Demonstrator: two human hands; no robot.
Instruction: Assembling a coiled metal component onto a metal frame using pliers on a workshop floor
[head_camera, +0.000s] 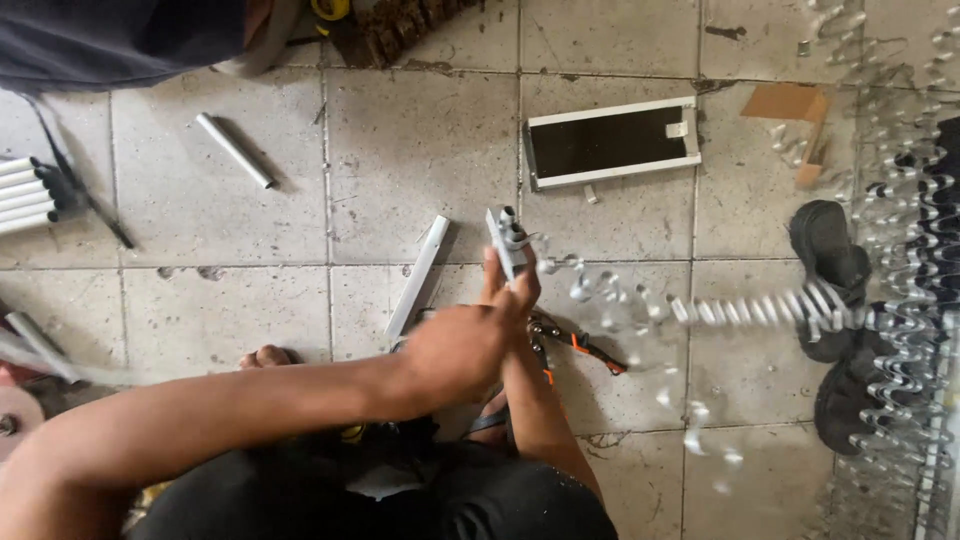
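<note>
From the head view, we see our left hand (455, 345) and right hand (512, 290) pressed together, both grips wrapped around a short white bar (506, 242) held upright above the tiled floor (400, 160). A twisted metal spiral (700, 305) trails rightward from it. Pliers (580, 345) lie below.

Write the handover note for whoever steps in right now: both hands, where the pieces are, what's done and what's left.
Left hand: wrapped over the right, both shut on the short grey metal piece, held upright above the tiled floor.
Right hand: mostly hidden behind the left.
Spiral metal strip runs from the piece to the right.
Pliers lie under the hands; loose white bar lies left of them.
Done and left: cannot tell from this view.
</note>
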